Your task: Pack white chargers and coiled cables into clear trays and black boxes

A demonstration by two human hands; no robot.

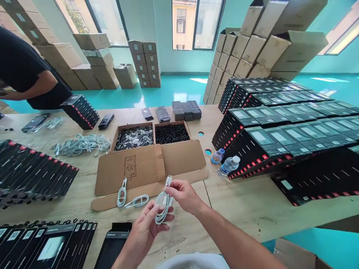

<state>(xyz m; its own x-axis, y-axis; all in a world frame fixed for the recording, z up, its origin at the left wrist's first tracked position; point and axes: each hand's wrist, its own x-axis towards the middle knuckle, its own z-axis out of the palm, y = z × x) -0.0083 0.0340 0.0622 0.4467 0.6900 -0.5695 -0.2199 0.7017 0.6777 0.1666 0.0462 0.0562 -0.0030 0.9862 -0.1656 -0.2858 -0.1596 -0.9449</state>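
Note:
A coiled white cable (pixel 163 203) hangs between both my hands above the wooden table's (pixel 246 201) front edge. My left hand (pixel 146 228) grips the lower loops of the coil. My right hand (pixel 183 194) pinches the cable near its plug end (pixel 168 181), which points up. Two more coiled white cables (pixel 122 194) (pixel 138 201) lie on the folded-down flap of an open cardboard box (pixel 146 164) just beyond my hands.
The box holds small dark parts in two compartments. Black retail boxes (pixel 283 138) are stacked in rows at right, at left (pixel 33 172) and bottom left. Two water bottles (pixel 228 165) lie right of the box. A loose cable pile (pixel 81 144) and a person in black (pixel 25 71) are at far left.

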